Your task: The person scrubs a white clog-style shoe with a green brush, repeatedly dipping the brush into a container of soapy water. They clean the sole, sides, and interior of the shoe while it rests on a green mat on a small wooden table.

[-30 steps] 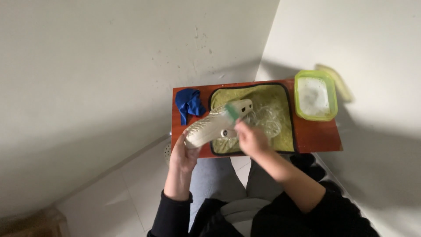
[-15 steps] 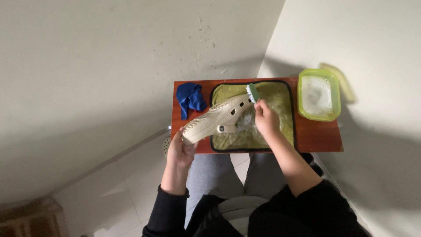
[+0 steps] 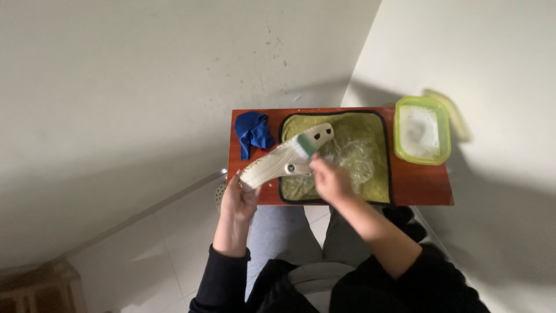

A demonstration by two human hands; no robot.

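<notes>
My left hand (image 3: 238, 202) grips the heel end of a beige clog-style shoe (image 3: 277, 162), which slants up over the left edge of a green mat. My right hand (image 3: 328, 178) holds a small brush with a green head (image 3: 304, 145) pressed against the middle of the shoe. The green mat (image 3: 376, 145) has a dark border and lies on a small red-brown table (image 3: 418, 188). A sheet of clear crinkled plastic (image 3: 353, 153) lies on the mat under the shoe's toe.
A crumpled blue cloth (image 3: 253, 132) lies at the table's left end. A lime-green square tub (image 3: 423, 129) of foamy water stands at the right end, its lid behind it. Pale walls meet behind the table. A wooden stool (image 3: 35, 287) stands at lower left.
My right hand has drawn the brush back from the shoe's toe toward its middle. The shoe stays tilted in my left hand.
</notes>
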